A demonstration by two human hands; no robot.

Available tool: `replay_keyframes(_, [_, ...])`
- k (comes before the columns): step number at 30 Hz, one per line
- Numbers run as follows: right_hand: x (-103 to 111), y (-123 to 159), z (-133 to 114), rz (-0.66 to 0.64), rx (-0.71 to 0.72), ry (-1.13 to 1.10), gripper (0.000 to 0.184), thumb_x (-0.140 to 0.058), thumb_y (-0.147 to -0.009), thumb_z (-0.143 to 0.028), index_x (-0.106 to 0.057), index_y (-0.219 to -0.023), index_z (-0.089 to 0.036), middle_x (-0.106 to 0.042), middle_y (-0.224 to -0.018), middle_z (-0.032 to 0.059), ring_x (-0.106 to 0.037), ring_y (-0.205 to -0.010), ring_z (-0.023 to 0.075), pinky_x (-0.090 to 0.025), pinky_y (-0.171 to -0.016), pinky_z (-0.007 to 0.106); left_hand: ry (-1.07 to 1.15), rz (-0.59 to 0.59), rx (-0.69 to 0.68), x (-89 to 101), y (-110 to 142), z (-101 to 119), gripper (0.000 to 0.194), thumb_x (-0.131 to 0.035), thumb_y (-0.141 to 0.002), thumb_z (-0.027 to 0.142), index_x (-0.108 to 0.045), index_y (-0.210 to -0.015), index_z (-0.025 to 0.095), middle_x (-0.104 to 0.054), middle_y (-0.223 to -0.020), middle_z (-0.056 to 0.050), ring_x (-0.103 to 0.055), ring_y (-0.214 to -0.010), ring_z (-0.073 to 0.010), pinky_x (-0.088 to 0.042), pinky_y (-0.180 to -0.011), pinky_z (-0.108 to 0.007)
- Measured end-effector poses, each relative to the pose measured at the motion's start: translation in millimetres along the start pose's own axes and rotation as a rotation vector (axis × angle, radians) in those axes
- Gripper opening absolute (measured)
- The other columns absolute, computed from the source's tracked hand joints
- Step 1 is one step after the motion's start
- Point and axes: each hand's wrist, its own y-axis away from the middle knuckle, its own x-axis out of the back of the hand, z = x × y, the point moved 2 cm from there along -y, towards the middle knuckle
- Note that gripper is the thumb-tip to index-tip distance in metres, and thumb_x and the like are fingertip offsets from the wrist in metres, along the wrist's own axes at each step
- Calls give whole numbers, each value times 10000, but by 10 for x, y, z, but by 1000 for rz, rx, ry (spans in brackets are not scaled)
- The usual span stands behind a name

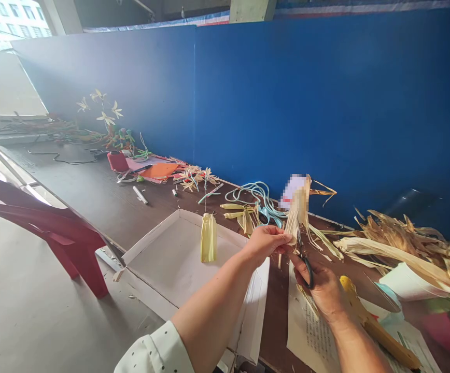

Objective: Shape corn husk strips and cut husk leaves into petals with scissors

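Observation:
My left hand [268, 242] pinches a pale dried corn husk [293, 220] by its lower end, above the dark table. In my right hand [323, 285] is a pair of scissors [307, 270] with dark handles, their blades pointing up beside the husk. Both hands are close together, fingertips almost touching. Whether the blades are apart is hard to make out. Narrow husk strips hang around the blades and below the right hand. A yellowish pleated husk piece [208, 239] rests on the white cardboard tray [151, 290], left of my left arm.
Dried husks [407, 241] and a white cup [413, 282] are at right, near a yellow tool [380, 331] and printed paper [312, 331]. Pale blue cord [264, 194] lies behind my hands. Husk flowers [106, 111] stand farther left. A blue panel [326, 103] borders the table; a red chair [61, 233] is beside it.

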Motion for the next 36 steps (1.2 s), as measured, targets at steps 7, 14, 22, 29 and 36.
replay_keyframes(7, [-6,4,-16,10,10,-25,349,-631,-744,-465,-512,-542,-207,-434,-478,-32,-352,-471,109,-262,-447,242,24,8,0,-29,42,44,407,-817,-511,401,-585,-665,105,-568,-598,10,-494,-509,-35,-386,-527,-177])
replay_keyframes(14, [8,-40,100,46,13,-19,322,-635,-743,-438,-522,-547,-208,-446,-475,-35,-363,-463,108,-270,-442,236,17,17,3,-15,30,43,376,-813,-541,379,-587,-671,108,-579,-615,5,-499,-512,-35,-396,-541,-181])
replay_keyframes(22, [9,-25,90,57,15,-26,305,-638,-744,-412,-517,-553,-208,-437,-468,-45,-363,-464,103,-268,-449,232,10,35,15,7,16,35,337,-800,-579,344,-585,-682,106,-590,-630,-1,-497,-494,-26,-401,-535,-170])
replay_keyframes(29, [0,-13,57,71,15,-3,337,-624,-741,-428,-496,-518,-210,-422,-445,-44,-356,-450,107,-262,-440,239,5,24,6,23,-1,26,355,-799,-568,365,-591,-699,109,-593,-632,4,-485,-478,-21,-388,-512,-164])
replay_keyframes(36, [-18,66,-119,33,-52,-23,358,-654,-702,-472,-499,-510,-212,-432,-442,-44,-358,-440,104,-259,-439,240,21,7,-8,18,-2,18,437,-824,-503,426,-578,-684,113,-568,-601,20,-481,-483,-24,-392,-519,-172])
